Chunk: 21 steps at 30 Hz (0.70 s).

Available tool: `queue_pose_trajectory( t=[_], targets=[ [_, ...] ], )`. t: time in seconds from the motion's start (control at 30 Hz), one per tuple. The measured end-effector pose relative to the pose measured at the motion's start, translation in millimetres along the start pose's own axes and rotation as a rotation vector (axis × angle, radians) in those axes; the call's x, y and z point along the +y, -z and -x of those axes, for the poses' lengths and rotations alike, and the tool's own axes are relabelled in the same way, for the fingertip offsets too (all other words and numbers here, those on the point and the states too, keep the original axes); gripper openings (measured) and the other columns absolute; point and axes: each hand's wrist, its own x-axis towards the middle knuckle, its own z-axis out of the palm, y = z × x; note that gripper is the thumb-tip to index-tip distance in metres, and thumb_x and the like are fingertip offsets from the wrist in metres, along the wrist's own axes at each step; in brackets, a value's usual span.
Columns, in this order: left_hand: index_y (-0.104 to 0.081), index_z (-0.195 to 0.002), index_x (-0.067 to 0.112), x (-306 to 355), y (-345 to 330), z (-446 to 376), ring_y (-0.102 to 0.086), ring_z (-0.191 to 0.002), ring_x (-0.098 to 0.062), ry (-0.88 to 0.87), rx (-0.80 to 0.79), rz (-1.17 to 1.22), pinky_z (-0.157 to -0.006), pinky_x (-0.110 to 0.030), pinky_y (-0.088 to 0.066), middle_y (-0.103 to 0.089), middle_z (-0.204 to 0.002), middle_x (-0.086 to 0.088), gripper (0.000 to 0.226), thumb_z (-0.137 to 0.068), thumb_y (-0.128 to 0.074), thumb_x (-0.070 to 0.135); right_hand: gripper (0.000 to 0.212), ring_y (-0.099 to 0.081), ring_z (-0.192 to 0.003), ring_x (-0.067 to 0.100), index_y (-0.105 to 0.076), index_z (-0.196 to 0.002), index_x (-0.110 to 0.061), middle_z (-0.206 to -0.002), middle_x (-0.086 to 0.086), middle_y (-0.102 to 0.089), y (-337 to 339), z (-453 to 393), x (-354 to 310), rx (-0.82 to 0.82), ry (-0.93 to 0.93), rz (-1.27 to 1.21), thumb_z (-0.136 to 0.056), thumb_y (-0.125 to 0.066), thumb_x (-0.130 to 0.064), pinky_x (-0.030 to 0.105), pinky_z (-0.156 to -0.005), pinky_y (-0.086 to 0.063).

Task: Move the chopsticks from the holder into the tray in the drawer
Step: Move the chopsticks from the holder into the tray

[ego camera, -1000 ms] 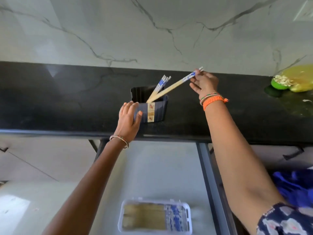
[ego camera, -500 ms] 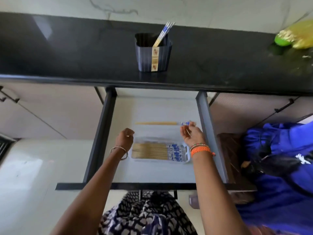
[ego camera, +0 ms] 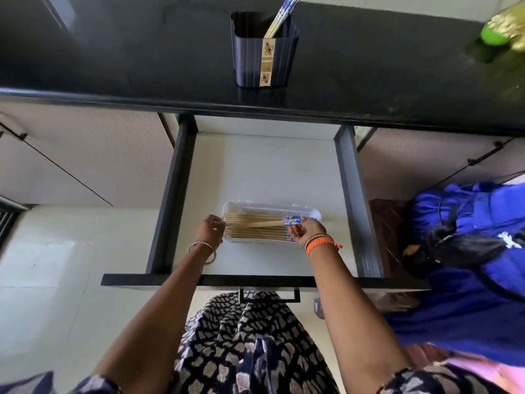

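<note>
Right hand point(ego camera: 302, 232) pinching the blue end of a chopstick point(ego camera: 267, 223) lying lengthwise over the tray point(ego camera: 314, 216), left hand point(ego camera: 210, 229), curled, empty, at the far end; more chopsticks remaining in the holder point(ego camera: 264, 52).

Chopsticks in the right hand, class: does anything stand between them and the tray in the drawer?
Nothing visible does. The right hand holds the chopsticks at their blue ends, slanted over those already in the open tray. The left hand is at the tray's left end, beside the path.
</note>
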Motion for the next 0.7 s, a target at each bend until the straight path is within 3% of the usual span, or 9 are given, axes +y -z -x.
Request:
queue_pose_trajectory(
  t=[0.1, 0.2, 0.33, 0.4, 0.43, 0.5, 0.57, 0.63, 0.7],
  targets=[
    [-0.051, -0.109, -0.007, 0, -4, -1, -0.054, -0.062, -0.023, 0.01, 0.001, 0.016, -0.065, -0.037, -0.053, -0.061, -0.109, -0.032, 0.022, -0.093, -0.049, 0.008, 0.035, -0.046, -0.061, 0.02, -0.045, -0.128, -0.005, -0.075, 0.012, -0.046, -3, -4, -5, 0.022, 0.008, 0.124, -0.098, -0.027, -0.002, 0.034, -0.078, -0.052],
    [-0.05, -0.11, -0.005, 0, -5, -2, -0.062, -0.087, -0.036, 0.012, -0.001, -0.025, -0.085, -0.048, -0.054, -0.062, -0.11, -0.029, 0.023, -0.093, -0.048, 0.011, 0.029, -0.055, -0.086, 0.027, -0.042, -0.116, -0.008, -0.091, 0.015, -0.049, -2, -3, -11, 0.001, -0.052, 0.18, -0.097, -0.021, -0.005, 0.04, -0.099, -0.043],
    [-0.051, -0.109, -0.003, 0, -5, -2, -0.06, -0.082, -0.032, 0.026, 0.004, -0.022, -0.074, -0.045, -0.055, -0.062, -0.109, -0.028, 0.023, -0.092, -0.049, 0.013, 0.025, -0.049, -0.118, 0.032, -0.048, -0.097, 0.001, -0.117, 0.021, -0.049, -2, 1, -20, 0.0, -0.116, 0.121, -0.095, -0.024, -0.004, 0.046, -0.102, -0.04],
    [-0.052, -0.109, -0.001, 0, -6, -4, -0.062, -0.089, -0.037, 0.031, 0.013, -0.041, -0.077, -0.048, -0.056, -0.062, -0.109, -0.027, 0.024, -0.092, -0.049, 0.015, 0.03, -0.035, -0.134, 0.038, -0.047, -0.112, 0.006, -0.139, 0.023, -0.037, -2, 1, -23, 0.015, -0.093, 0.117, -0.092, -0.027, -0.002, 0.05, -0.113, -0.031],
    [-0.052, -0.109, -0.001, 0, -7, -5, -0.062, -0.096, -0.038, 0.033, 0.015, -0.053, -0.082, -0.05, -0.055, -0.062, -0.11, -0.026, 0.024, -0.092, -0.049, 0.015, 0.035, -0.031, -0.136, 0.04, -0.045, -0.121, 0.005, -0.139, 0.023, -0.035, -2, 3, -24, 0.026, -0.083, 0.125, -0.091, -0.028, -0.001, 0.051, -0.114, -0.029],
    [-0.053, -0.108, -0.002, 0, -7, -5, -0.06, -0.101, -0.039, 0.031, 0.025, -0.065, -0.087, -0.05, -0.053, -0.062, -0.111, -0.025, 0.024, -0.091, -0.05, 0.015, 0.029, -0.041, -0.124, 0.04, -0.046, -0.113, 0.002, -0.112, 0.022, -0.044, -2, 12, -24, 0.021, -0.058, 0.165, -0.089, -0.03, -0.002, 0.051, -0.11, -0.034],
    [-0.054, -0.105, -0.003, 0, -8, -4, -0.058, -0.102, -0.04, 0.013, 0.043, -0.073, -0.088, -0.044, -0.051, -0.062, -0.109, -0.026, 0.022, -0.09, -0.051, 0.012, 0.016, -0.053, -0.087, 0.033, -0.045, -0.091, 0.001, -0.084, 0.015, -0.045, -3, 21, -20, 0.001, -0.051, 0.186, -0.087, -0.032, -0.007, 0.046, -0.098, -0.044],
    [-0.054, -0.107, -0.003, 3, -7, -3, -0.057, -0.105, -0.037, -0.008, 0.065, -0.078, -0.089, -0.04, -0.045, -0.061, -0.113, -0.024, 0.022, -0.09, -0.05, 0.011, 0.015, -0.047, -0.062, 0.022, -0.046, -0.081, -0.003, -0.072, 0.011, -0.045, -8, 25, -20, -0.01, -0.048, 0.164, -0.085, -0.033, -0.008, 0.038, -0.079, -0.05],
    [-0.053, -0.112, -0.002, 14, -4, -4, -0.054, -0.111, -0.035, -0.028, 0.102, -0.069, -0.093, -0.038, -0.042, -0.058, -0.12, -0.023, 0.025, -0.089, -0.049, 0.008, 0.017, -0.045, -0.057, 0.018, -0.048, -0.076, -0.006, -0.068, 0.008, -0.047, -16, 30, -29, -0.074, -0.032, 0.108, -0.084, -0.032, -0.006, 0.031, -0.063, -0.045]
  ],
)
